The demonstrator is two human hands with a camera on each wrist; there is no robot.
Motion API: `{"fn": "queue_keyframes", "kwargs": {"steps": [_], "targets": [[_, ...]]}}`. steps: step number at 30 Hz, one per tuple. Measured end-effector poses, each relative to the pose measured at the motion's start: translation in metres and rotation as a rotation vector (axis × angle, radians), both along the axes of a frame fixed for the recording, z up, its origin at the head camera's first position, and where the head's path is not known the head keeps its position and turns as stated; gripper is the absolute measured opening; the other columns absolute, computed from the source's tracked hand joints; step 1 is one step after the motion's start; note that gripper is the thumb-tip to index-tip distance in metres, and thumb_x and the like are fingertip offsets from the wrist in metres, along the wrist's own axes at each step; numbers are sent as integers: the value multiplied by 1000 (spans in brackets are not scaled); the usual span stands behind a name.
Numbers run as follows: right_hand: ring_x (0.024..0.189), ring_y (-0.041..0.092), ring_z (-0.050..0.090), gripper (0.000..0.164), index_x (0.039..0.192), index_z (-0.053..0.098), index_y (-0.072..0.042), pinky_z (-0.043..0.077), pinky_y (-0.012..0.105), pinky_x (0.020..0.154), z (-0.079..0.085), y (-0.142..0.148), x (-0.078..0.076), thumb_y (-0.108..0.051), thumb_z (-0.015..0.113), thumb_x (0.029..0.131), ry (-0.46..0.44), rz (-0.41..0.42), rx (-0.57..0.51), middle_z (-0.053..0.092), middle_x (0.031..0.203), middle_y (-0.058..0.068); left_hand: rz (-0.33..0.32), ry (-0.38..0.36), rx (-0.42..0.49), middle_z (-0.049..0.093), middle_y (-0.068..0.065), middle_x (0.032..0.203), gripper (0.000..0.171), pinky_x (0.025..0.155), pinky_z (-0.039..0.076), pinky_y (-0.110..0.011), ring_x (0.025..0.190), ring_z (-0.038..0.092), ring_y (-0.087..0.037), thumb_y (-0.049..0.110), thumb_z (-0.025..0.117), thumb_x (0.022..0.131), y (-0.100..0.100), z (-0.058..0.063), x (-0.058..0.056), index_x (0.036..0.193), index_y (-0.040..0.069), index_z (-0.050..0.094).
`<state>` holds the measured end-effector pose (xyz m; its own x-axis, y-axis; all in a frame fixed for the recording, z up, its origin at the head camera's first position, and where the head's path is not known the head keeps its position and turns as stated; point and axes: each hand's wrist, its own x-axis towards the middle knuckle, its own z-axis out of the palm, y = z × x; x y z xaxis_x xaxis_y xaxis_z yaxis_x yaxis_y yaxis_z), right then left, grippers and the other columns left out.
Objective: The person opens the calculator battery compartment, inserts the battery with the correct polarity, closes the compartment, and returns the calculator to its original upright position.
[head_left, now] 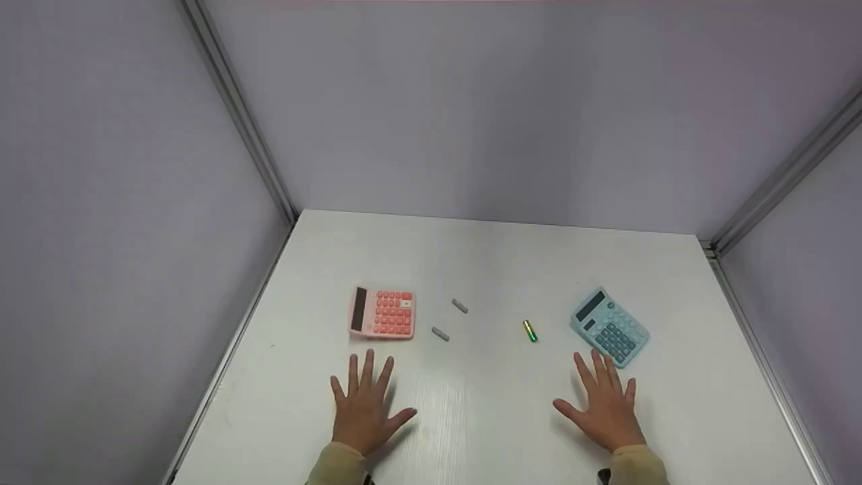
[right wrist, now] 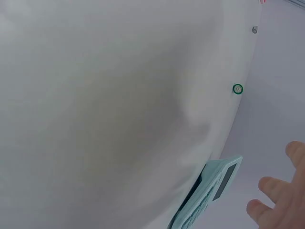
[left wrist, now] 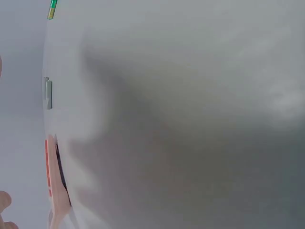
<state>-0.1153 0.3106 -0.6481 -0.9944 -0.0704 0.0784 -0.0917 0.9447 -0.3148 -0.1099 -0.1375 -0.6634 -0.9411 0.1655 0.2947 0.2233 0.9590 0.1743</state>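
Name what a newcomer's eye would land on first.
Probably the pink calculator, beyond the left hand, and the blue calculator, beyond the right hand, against the white table. Both hands are spread, holding nothing. Between the calculators lie two grey cylinders and a green-gold battery.

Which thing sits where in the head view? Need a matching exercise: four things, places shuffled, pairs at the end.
Things
1. pink calculator
2. green-and-gold battery
3. blue calculator
4. two gray cylinders

Places
A. just ahead of the right hand
B. between the calculators, nearer the pink one
C. between the calculators, nearer the blue one
D. just ahead of the left hand

Pairs: 1-D, 2-C, 3-A, 4-B
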Motion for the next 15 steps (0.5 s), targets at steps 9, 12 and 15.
{"fn": "queue_keyframes", "kwargs": {"steps": [9,12,15], "targets": [[143,43,9,99,155,19,-22,-4,79,100,5,13,-11,-67,63,79,-13,-13,-18,14,158,18,-33,18,15,18,-13,159,103,101,16,-77,144,11,-41,79,59,70,19,9,-11,152,24,31],[143,44,9,98,155,21,-20,-5,79,100,6,19,-16,-66,64,79,-8,-19,-23,14,157,19,-46,19,10,16,-13,159,104,101,17,-77,144,11,-41,82,56,70,28,14,-15,152,24,30],[142,44,9,98,154,22,-17,-5,79,99,6,25,-20,-65,64,79,-3,-24,-24,15,157,20,-64,14,-4,14,-12,160,105,102,18,-76,144,13,-41,85,48,71,38,20,-19,153,24,26]]}}
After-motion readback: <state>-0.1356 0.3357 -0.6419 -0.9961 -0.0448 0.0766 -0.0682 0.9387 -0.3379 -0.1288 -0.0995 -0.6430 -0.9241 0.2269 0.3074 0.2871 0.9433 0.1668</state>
